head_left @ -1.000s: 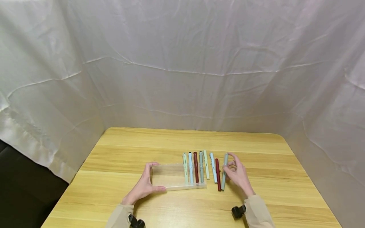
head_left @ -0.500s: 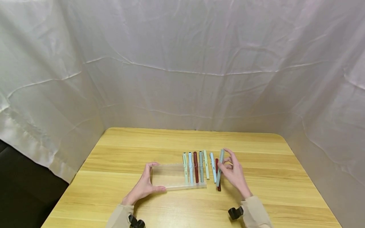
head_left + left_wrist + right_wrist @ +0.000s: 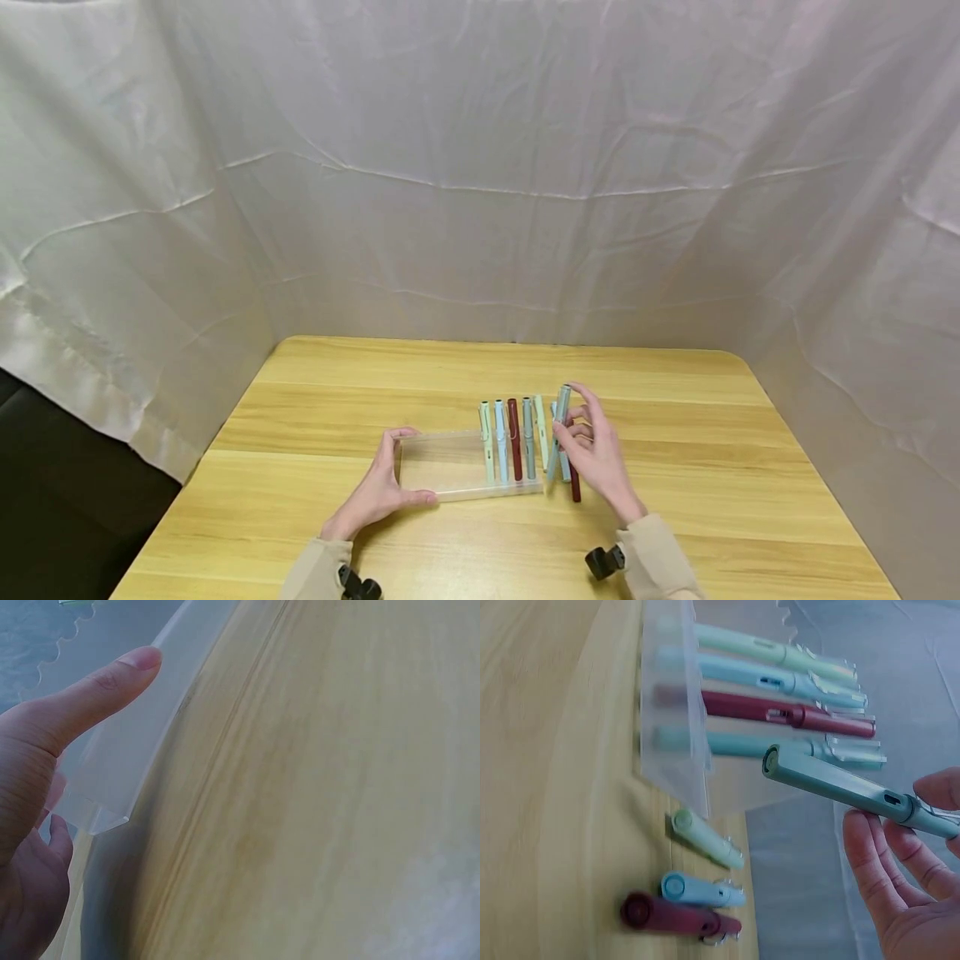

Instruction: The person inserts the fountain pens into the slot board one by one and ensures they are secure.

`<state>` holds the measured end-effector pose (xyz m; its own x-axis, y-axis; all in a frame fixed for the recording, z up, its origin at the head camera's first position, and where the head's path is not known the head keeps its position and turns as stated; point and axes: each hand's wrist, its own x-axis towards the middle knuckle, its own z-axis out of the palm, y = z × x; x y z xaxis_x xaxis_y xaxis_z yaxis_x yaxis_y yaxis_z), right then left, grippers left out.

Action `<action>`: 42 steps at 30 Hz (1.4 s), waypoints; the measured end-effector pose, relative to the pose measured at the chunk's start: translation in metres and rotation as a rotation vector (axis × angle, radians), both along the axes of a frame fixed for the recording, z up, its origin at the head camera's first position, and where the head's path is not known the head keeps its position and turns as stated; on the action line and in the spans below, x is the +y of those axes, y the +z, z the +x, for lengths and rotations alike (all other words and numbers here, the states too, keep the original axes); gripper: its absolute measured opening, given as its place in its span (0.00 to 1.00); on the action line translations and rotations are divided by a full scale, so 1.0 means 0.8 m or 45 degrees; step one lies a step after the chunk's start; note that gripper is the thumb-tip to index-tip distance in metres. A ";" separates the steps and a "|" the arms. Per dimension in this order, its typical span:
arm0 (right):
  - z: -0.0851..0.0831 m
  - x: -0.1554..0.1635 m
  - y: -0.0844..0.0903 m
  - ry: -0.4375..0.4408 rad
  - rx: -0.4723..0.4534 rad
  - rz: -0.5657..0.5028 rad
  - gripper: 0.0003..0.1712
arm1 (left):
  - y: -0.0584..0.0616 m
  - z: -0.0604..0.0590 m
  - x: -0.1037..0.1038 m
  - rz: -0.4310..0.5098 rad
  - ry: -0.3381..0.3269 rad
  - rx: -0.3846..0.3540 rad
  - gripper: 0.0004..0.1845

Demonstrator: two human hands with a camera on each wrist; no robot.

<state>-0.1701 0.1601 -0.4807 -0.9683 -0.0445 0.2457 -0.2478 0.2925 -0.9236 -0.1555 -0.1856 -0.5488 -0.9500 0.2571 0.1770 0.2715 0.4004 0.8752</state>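
Note:
My left hand (image 3: 378, 492) grips the left end of a clear plastic pen tray (image 3: 442, 462), thumb along the front edge and fingers at the back. Four-sided barrels aside, my right hand (image 3: 598, 454) pinches a grey-green pen (image 3: 840, 784) with a clip, held raised beside the tray's right end. In the tray's right part lie a light green pen (image 3: 487, 446), a light blue pen (image 3: 502, 446), a dark red pen (image 3: 515, 446) and another grey-green pen (image 3: 529, 446), side by side.
On the wooden table (image 3: 315, 400), right of the tray, lie a second light green pen (image 3: 705, 838), light blue pen (image 3: 701, 890) and dark red pen (image 3: 679, 915). The right hand and its pen partly cover these in the head view. Pale curtains (image 3: 480, 208) stand behind the table.
My right hand has lifted the grey-green pen off the table and carried it left, over the dark red and light blue pens, towards the tray. My left hand stays at the tray.

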 end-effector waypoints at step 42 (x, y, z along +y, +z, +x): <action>0.005 -0.094 -0.017 0.184 0.310 0.041 0.36 | 0.000 0.002 0.004 -0.011 0.052 0.037 0.56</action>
